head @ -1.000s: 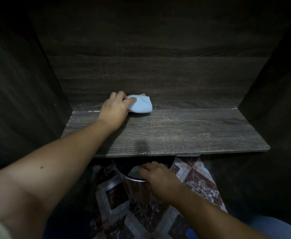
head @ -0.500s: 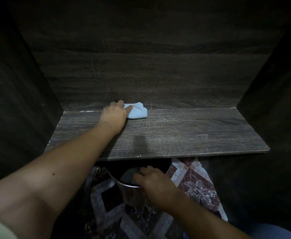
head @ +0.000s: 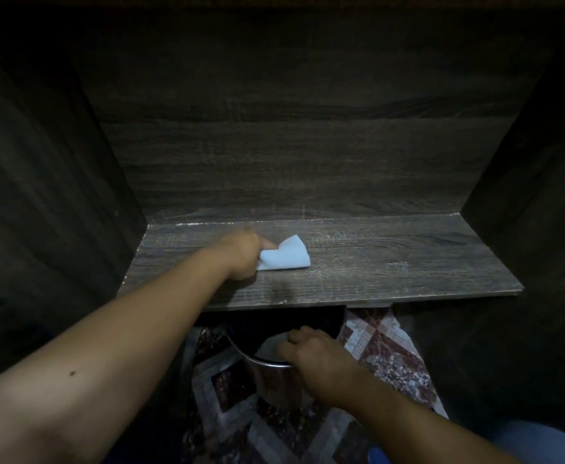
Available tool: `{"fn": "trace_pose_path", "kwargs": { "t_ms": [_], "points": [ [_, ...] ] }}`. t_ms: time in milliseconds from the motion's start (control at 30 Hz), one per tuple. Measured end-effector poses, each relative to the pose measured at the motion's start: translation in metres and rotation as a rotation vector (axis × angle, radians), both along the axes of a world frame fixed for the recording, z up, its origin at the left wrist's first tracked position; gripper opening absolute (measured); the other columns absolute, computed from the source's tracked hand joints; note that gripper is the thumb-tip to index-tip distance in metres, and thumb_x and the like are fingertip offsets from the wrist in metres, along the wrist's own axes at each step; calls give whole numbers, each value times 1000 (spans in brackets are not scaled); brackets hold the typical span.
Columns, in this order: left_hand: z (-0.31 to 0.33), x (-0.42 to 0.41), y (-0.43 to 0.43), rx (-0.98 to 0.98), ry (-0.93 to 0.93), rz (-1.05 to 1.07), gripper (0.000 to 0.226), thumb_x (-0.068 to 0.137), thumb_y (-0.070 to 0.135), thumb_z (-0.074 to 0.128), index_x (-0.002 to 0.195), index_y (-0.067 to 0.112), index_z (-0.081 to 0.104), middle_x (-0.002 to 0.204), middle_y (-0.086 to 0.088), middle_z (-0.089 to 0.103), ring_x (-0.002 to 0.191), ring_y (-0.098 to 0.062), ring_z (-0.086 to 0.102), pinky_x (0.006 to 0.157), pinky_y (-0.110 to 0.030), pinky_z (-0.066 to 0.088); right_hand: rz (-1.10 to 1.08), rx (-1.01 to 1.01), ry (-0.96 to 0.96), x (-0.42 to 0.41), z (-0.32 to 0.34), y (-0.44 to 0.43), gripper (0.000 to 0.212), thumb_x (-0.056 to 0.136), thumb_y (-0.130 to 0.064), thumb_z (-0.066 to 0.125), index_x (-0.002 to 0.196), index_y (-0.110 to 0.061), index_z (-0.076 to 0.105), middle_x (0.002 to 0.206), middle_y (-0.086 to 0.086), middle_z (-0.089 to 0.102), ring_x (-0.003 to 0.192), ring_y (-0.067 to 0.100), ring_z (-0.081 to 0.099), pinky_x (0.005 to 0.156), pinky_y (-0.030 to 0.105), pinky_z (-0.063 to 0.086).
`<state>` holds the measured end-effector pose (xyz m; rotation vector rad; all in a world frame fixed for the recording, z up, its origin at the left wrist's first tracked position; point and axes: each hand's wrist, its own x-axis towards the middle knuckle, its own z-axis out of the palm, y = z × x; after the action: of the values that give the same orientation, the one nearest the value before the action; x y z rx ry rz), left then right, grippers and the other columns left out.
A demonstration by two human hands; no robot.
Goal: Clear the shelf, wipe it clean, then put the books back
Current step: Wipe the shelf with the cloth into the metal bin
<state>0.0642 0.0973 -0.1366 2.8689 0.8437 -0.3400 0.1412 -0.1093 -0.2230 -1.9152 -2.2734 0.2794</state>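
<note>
- Patterned mosaic floor (head: 385,356) lies nearest, below and to the right of the right hand (head: 314,360).
- Right hand is curled over the near rim of a metal bin (head: 267,373), fingers closed on the rim; a pale lining shows just beyond the knuckles. The bin stands under the front edge of the shelf, directly beyond this hand.
- Shelf (head: 391,262), dark wood-grain board, carries no books; none is in view anywhere, so clearing is judged complete and the return step not yet begun.
- Left hand (head: 241,254) rests on the shelf board, fingers closed around a light blue cloth (head: 284,254). The cloth protrudes to the right of the fist and lies flat against the board. The hand is blurred, consistent with a stroke in progress.
- Change noted: half a second ago this hand and cloth sat against the rear corner of the board; they are now drawn forward to mid-depth. Judgement: the wipe is sweeping dust from the back towards the front edge, with the bin held ready below to catch it.
- Pale specks remain beyond the left hand along the rear seam (head: 207,224) and near the board's front edge, to the hand's right. Judgement: wiping is partway; the right half appears untouched.
- Back panel (head: 308,145) stands beyond, bare.
</note>
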Motion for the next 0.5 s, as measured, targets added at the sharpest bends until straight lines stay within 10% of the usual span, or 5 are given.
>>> {"fn": "trace_pose_path", "kwargs": {
  "t_ms": [500],
  "points": [
    [8, -47, -52, -245, 33, 43, 46, 92, 15, 58, 134, 34, 53, 131, 0, 59, 115, -19, 54, 97, -32, 44, -2, -8, -78, -14, 18, -27, 30, 90, -11, 49, 120, -10, 55, 110, 16, 55, 105, 35, 49, 87, 41, 38]
  ]
}}
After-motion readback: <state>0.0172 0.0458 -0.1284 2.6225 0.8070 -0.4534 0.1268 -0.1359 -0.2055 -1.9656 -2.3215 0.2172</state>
